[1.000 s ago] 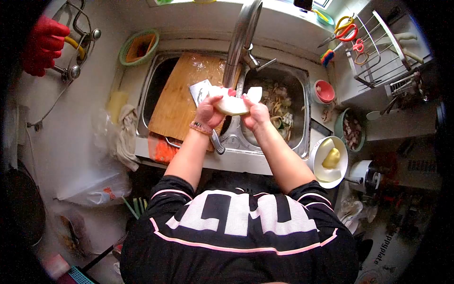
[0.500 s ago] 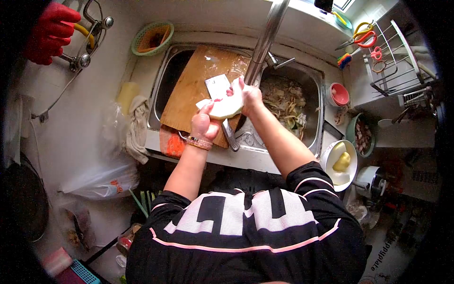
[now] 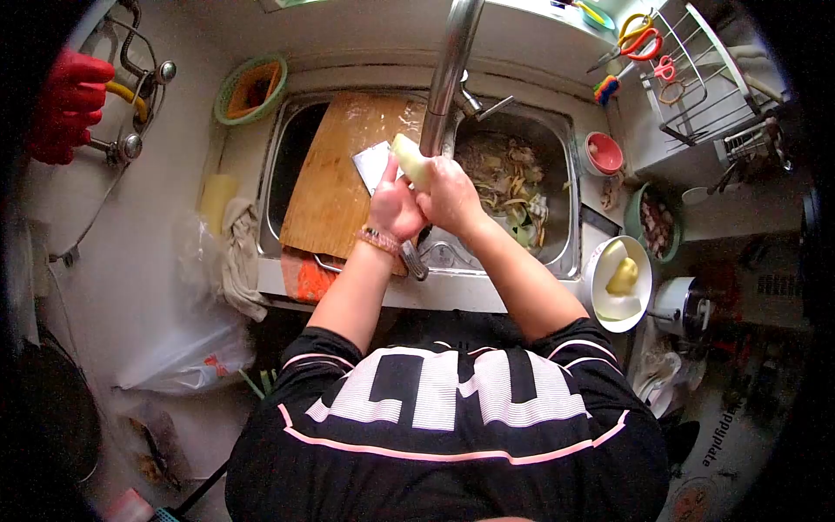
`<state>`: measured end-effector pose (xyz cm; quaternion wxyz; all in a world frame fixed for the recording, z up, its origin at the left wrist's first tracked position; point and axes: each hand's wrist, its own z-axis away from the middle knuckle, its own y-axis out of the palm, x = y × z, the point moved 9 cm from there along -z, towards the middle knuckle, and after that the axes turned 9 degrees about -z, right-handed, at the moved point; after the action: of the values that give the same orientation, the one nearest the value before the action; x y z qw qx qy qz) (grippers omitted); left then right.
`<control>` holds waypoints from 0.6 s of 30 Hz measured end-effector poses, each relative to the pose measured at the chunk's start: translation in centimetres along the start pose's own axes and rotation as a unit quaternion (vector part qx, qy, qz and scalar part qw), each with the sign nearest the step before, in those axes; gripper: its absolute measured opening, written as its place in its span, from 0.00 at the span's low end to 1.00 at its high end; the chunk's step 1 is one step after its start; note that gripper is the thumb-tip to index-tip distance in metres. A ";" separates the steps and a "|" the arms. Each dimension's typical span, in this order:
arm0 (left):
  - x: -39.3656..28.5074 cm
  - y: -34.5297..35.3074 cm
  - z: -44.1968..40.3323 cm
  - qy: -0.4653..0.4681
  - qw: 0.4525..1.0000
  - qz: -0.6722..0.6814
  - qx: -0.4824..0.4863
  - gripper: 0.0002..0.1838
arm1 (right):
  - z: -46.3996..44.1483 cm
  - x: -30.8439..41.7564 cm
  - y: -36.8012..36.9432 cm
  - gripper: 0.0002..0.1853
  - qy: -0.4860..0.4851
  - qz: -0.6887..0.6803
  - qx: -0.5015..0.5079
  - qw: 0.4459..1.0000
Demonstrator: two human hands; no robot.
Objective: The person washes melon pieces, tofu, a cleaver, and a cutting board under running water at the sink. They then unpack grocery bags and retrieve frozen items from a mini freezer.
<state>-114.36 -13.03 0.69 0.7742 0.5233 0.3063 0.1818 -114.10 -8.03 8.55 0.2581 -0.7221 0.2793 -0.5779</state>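
Observation:
My right hand (image 3: pixel 450 196) is closed around a pale, peeled melon-like piece (image 3: pixel 409 157), whose exact kind I cannot make out. Against its lower left side rests my left hand (image 3: pixel 396 207), palm turned up and fingers bent at the piece; some fingers are hidden. Below both hands is a wooden cutting board (image 3: pixel 326 174) laid across the left sink basin. A cleaver lies on it, its broad blade (image 3: pixel 370 163) left of the piece and its metal handle (image 3: pixel 415 261) sticking out toward me past my left wrist.
Peelings (image 3: pixel 517 187) fill much of the right basin (image 3: pixel 570 217). A tall metal pipe (image 3: pixel 452 70) rises close in front of my hands, beside a faucet (image 3: pixel 474 100). To the right stand a white bowl (image 3: pixel 642 300) with pale pieces, a pink bowl (image 3: pixel 603 154) and a green basin (image 3: pixel 665 252).
The piece has turned from lying level between both hands to standing more upright, mostly in my right hand. My left hand has shifted under it. The whole view has moved slightly.

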 end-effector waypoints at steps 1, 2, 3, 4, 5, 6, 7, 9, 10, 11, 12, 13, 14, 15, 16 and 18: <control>-0.4 -2.0 -2.2 0.014 1.000 0.011 0.006 0.34 | 0.3 0.2 0.1 0.23 0.003 0.009 0.023 1.000; -0.2 -2.2 -3.2 -0.004 0.997 0.062 0.049 0.38 | 0.7 0.3 0.3 0.25 0.007 0.018 0.045 0.999; -0.1 -1.2 -2.8 -0.013 0.998 0.035 0.048 0.39 | 1.2 1.0 -0.2 0.27 -0.032 0.021 0.022 0.999; -0.1 0.8 -2.1 -0.022 0.999 0.007 0.048 0.40 | 1.8 1.7 -0.7 0.29 -0.072 0.025 -0.001 0.997; 0.1 1.8 -1.7 -0.031 0.998 -0.020 0.047 0.40 | 2.6 2.5 -1.2 0.31 -0.112 0.028 -0.023 0.993; 0.2 2.3 -1.6 -0.028 0.996 0.014 0.084 0.42 | 3.3 2.8 -0.6 0.37 -0.121 0.072 0.001 0.990; 0.5 2.0 -1.7 -0.023 0.998 -0.003 0.065 0.42 | 3.2 2.7 -0.5 0.38 -0.106 0.067 0.020 0.992; 1.3 1.7 -1.7 -0.012 0.999 -0.042 0.028 0.42 | 1.6 3.6 -0.4 0.38 -0.078 0.057 0.057 0.994; 1.9 1.7 -1.8 0.004 0.995 -0.103 0.011 0.46 | 0.6 3.7 -0.2 0.40 0.013 0.021 0.138 0.990; 2.2 2.6 -1.8 0.014 0.983 -0.076 0.169 0.39 | -0.5 4.7 -0.3 0.40 -0.057 0.107 0.092 0.988; 1.9 1.8 -2.1 0.021 0.983 -0.042 0.180 0.38 | -1.6 3.2 0.5 0.39 -0.024 0.082 0.102 0.991; 1.5 1.1 -2.3 0.027 0.982 -0.008 0.188 0.38 | -2.3 1.5 1.7 0.39 0.010 0.054 0.112 0.992; 0.9 0.3 -2.3 0.034 0.980 0.027 0.195 0.37 | -2.7 0.7 2.6 0.39 -0.008 0.048 0.091 0.995; 0.4 -0.3 -2.2 0.044 0.977 0.064 0.201 0.36 | -2.4 1.4 2.9 0.39 -0.065 0.075 0.072 0.992; -0.1 -0.9 -2.1 0.058 0.972 0.103 0.206 0.36 | -2.0 2.1 3.3 0.39 -0.124 0.103 0.057 0.985; -1.2 -1.9 -1.7 0.091 0.956 0.178 0.215 0.35 | -0.5 4.4 2.7 0.38 -0.157 0.111 0.137 0.972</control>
<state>-116.50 -13.33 -1.20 0.5676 0.7043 0.3094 0.2932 -114.07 -13.11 9.80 0.4578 -0.7262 0.2313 -0.4577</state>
